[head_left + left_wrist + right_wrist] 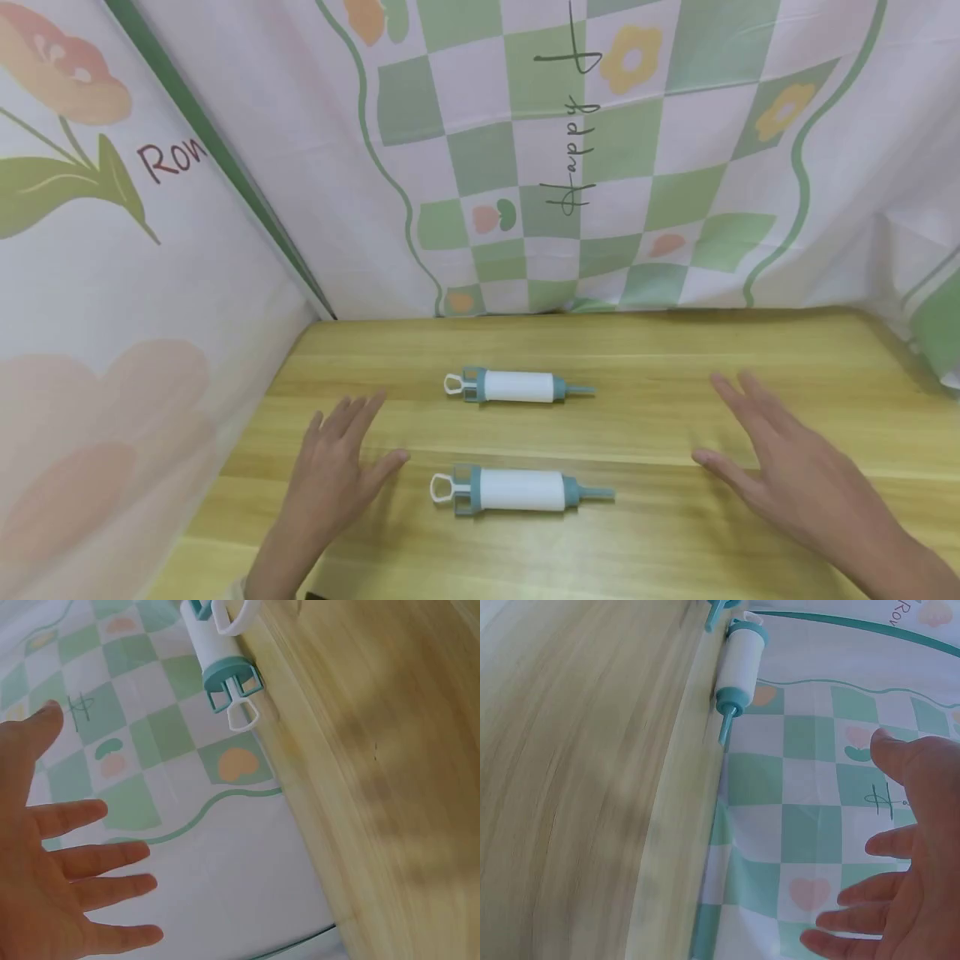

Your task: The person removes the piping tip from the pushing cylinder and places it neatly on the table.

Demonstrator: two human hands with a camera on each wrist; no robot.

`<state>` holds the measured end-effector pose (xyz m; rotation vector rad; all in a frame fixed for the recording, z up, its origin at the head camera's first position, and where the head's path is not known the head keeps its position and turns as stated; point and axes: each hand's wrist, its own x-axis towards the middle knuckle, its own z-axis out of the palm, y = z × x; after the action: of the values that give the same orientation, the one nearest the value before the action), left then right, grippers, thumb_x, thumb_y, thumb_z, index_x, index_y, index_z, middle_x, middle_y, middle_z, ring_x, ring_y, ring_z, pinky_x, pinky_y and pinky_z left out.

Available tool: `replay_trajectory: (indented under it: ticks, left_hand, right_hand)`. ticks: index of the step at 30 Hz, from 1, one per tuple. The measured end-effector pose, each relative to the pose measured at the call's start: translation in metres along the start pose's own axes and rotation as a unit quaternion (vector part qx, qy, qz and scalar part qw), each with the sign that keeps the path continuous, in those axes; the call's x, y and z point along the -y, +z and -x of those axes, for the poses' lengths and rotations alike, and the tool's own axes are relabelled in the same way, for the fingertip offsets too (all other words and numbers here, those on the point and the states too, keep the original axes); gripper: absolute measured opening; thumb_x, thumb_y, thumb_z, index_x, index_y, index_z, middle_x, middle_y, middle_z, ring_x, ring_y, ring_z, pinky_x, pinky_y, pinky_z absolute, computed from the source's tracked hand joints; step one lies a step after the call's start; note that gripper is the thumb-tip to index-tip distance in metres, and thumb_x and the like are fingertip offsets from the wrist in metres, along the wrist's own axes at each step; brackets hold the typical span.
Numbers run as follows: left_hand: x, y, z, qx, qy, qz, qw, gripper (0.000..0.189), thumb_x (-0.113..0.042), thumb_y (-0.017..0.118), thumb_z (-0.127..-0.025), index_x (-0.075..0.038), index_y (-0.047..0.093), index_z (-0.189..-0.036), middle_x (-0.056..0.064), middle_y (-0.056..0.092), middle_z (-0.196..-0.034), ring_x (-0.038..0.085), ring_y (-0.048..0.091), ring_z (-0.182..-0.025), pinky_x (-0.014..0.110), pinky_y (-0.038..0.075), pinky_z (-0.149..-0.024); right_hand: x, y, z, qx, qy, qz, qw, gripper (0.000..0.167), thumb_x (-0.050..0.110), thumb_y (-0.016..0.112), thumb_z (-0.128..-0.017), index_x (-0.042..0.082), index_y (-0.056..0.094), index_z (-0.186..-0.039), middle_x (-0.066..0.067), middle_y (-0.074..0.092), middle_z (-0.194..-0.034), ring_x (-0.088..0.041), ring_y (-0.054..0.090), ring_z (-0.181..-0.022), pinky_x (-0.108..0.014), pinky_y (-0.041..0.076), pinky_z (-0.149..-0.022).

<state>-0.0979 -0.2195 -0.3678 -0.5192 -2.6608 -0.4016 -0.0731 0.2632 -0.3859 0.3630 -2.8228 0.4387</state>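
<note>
Two white syringes with teal caps, teal nozzles and white ring-shaped plunger handles lie on the wooden table, nozzles toward the right. The far syringe looks slightly smaller than the near syringe. To their left, the left hand hovers with fingers spread, its thumb pointing toward the near syringe's handle. On the opposite side is the right hand, fingers extended and apart from both nozzles. Each wrist view shows its hand with nothing in it; the far syringe appears there too, seen by the right wrist as well.
The wooden table ends at the back against a hanging cloth with green checks, flowers and handwriting. Another printed cloth hangs along the left side. A small dark object shows at the bottom edge.
</note>
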Motion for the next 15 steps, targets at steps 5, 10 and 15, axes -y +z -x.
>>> replay_trajectory:
  ticks: [5, 10, 15]
  left_hand:
    - [0.001, 0.007, -0.001, -0.051, 0.037, 0.028, 0.9976, 0.073, -0.042, 0.083, -0.077, 0.001, 0.059, -0.132, 0.026, 0.064, -0.12, 0.045, 0.061, -0.111, 0.072, 0.037, -0.098]
    - [-0.001, 0.011, -0.001, -0.054, 0.041, 0.05, 0.9964, 0.071, -0.042, 0.083, -0.077, 0.0, 0.061, -0.13, 0.024, 0.063, -0.124, 0.044, 0.061, -0.11, 0.065, 0.042, -0.097]
    - [-0.005, 0.012, 0.003, -0.015, 0.002, 0.079, 0.9968, 0.07, -0.037, 0.085, -0.078, -0.004, 0.059, -0.134, 0.022, 0.059, -0.132, 0.044, 0.059, -0.115, 0.06, 0.047, -0.094]
  right_hand:
    - [0.003, 0.002, -0.002, -0.004, -0.003, -0.021, 0.9998, 0.089, 0.044, 0.072, -0.091, 0.01, 0.025, -0.158, -0.033, 0.037, -0.149, -0.06, 0.047, -0.116, -0.074, 0.042, -0.079]
    - [0.005, 0.003, -0.005, -0.031, -0.03, -0.039, 0.9983, 0.081, 0.04, 0.076, -0.088, 0.004, 0.039, -0.15, -0.032, 0.046, -0.142, -0.055, 0.05, -0.116, -0.071, 0.043, -0.083]
    - [0.008, 0.005, -0.008, -0.026, -0.046, -0.064, 0.9965, 0.074, 0.035, 0.078, -0.087, 0.001, 0.046, -0.144, -0.028, 0.052, -0.135, -0.049, 0.055, -0.113, -0.067, 0.047, -0.082]
